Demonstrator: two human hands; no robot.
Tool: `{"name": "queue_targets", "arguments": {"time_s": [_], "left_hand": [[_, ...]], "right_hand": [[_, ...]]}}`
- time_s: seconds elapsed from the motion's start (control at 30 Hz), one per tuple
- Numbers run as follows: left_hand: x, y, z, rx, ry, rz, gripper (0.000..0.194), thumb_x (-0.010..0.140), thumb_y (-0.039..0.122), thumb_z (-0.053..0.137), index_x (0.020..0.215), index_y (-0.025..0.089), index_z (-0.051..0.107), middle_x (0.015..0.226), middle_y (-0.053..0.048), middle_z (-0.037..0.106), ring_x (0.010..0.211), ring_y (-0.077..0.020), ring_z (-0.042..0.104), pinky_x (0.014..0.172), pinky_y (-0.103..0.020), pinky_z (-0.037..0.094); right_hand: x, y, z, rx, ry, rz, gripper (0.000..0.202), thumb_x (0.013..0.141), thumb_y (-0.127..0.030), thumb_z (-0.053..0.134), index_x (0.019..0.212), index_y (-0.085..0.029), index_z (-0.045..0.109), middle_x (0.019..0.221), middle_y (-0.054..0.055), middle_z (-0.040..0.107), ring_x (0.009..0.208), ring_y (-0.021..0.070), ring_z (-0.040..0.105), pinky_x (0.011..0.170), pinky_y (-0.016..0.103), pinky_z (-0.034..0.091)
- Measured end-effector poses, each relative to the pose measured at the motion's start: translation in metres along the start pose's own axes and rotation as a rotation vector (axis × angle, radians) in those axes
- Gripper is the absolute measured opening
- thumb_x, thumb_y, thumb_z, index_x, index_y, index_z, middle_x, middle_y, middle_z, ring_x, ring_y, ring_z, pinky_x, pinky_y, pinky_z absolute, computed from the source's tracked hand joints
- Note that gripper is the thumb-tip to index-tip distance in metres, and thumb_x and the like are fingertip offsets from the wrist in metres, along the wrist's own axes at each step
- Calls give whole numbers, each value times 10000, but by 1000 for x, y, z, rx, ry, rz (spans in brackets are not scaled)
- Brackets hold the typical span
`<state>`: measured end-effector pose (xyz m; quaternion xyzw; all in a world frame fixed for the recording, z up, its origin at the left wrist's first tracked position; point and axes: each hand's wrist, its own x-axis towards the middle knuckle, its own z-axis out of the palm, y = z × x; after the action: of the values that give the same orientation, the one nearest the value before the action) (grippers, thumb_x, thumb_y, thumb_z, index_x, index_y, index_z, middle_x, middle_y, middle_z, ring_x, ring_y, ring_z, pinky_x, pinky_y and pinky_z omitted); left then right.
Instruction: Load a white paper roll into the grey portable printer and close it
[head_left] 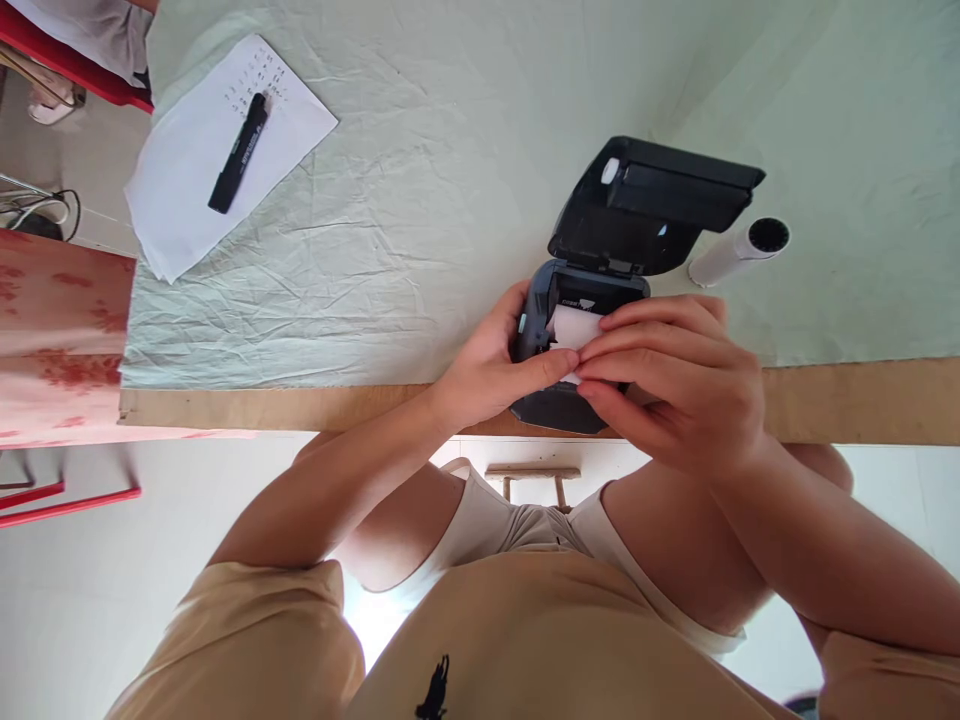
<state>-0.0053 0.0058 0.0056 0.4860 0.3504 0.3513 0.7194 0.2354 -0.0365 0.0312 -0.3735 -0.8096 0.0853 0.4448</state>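
A small black and grey printer (534,312) lies at the table's front edge with its black lid (652,205) swung up and back. Inside its bay sits a white paper roll (574,325). My left hand (499,365) is wrapped round the printer's left side, its thumb on the white paper. The fingers of my right hand (682,375) are pressed together on the paper from the right, fingertips close to my left thumb. Just right of the lid, another white roll with a dark core (727,258) stands on the cloth.
On the pale green tablecloth (435,180), white sheets (184,170) with writing lie at the left, a black marker (238,155) on top. A wooden edge (862,400) runs along the front. Part of another person (112,35) shows at top left.
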Motion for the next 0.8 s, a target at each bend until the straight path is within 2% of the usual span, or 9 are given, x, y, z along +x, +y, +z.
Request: {"name": "queue_targets", "arguments": {"time_s": [0.2, 0.3, 0.4, 0.47, 0.5, 0.57, 0.67, 0.73, 0.8], "left_hand": [[-3, -4, 0, 3, 18, 42, 1241, 795, 635, 1208, 1823, 376, 562, 1682, -129, 805, 1416, -397, 861, 1173, -528, 748], [-6, -4, 1, 14, 7, 28, 1363, 760, 597, 1233, 1900, 409, 509, 1797, -148, 748, 1523, -458, 842, 1194, -584, 752], [-6, -2, 0, 12, 6, 19, 1423, 707, 589, 1258, 1913, 389, 529, 1911, -174, 667, 1633, -519, 793, 1258, -632, 737], [-5, -1, 0, 8, -9, 12, 1440, 703, 587, 1260, 1921, 378, 521, 1942, -184, 644, 1657, -533, 781, 1284, -651, 730], [-5, -2, -1, 9, -15, 10, 1437, 712, 584, 1256, 1925, 377, 512, 1947, -185, 641, 1667, -534, 775, 1294, -653, 727], [-5, -2, -1, 15, -22, 7, 1430, 738, 572, 1242, 1934, 381, 482, 1962, -178, 631, 1691, -525, 759, 1314, -645, 720], [-6, -1, -1, 30, -26, -7, 1458, 752, 556, 1225, 1955, 393, 418, 1959, -170, 623, 1687, -505, 758, 1317, -629, 722], [-8, 2, -1, 41, -28, -31, 1486, 762, 542, 1216, 1975, 391, 371, 1985, -173, 592, 1732, -504, 726, 1364, -631, 701], [-9, 4, 0, 44, -33, -48, 1503, 777, 521, 1211, 1991, 383, 335, 2035, -175, 539, 1814, -504, 662, 1435, -632, 658]], "right_hand": [[-5, 6, -9, -6, 95, 178, 217, 1194, -272, 715, 1111, -421, 848, 1006, 0, 888, 1001, 327, 872, 981, 591, 712], [-11, 14, -7, 2, 216, 235, 203, 1213, -341, 694, 1320, -449, 830, 1087, 34, 794, 1009, 328, 819, 936, 560, 698], [-14, 23, -5, 1, 200, 338, 478, 1211, -451, 673, 1687, -500, 663, 1554, 100, 754, 1347, 370, 846, 989, 565, 749], [-13, 30, -4, 52, 115, 389, 661, 1224, -488, 644, 1860, -575, 484, 1883, 89, 627, 1646, 383, 776, 1140, 591, 779], [-12, 32, -3, 99, 80, 386, 707, 1238, -511, 630, 1905, -609, 417, 1954, 72, 588, 1727, 380, 736, 1209, 604, 774], [-10, 36, -1, 198, 67, 335, 697, 1262, -590, 606, 1933, -618, 416, 1936, 67, 629, 1751, 390, 725, 1263, 629, 763], [-10, 36, 1, 257, 153, 268, 564, 1280, -676, 520, 1811, -527, 640, 1679, 100, 803, 1544, 406, 832, 1176, 633, 771], [-12, 33, 0, 230, 187, 258, 503, 1301, -623, 429, 1628, -460, 776, 1418, 107, 877, 1338, 396, 882, 1104, 633, 764], [-15, 31, -1, 183, 121, 279, 475, 1313, -562, 409, 1526, -423, 809, 1346, 105, 884, 1278, 382, 882, 1089, 626, 756]]}}
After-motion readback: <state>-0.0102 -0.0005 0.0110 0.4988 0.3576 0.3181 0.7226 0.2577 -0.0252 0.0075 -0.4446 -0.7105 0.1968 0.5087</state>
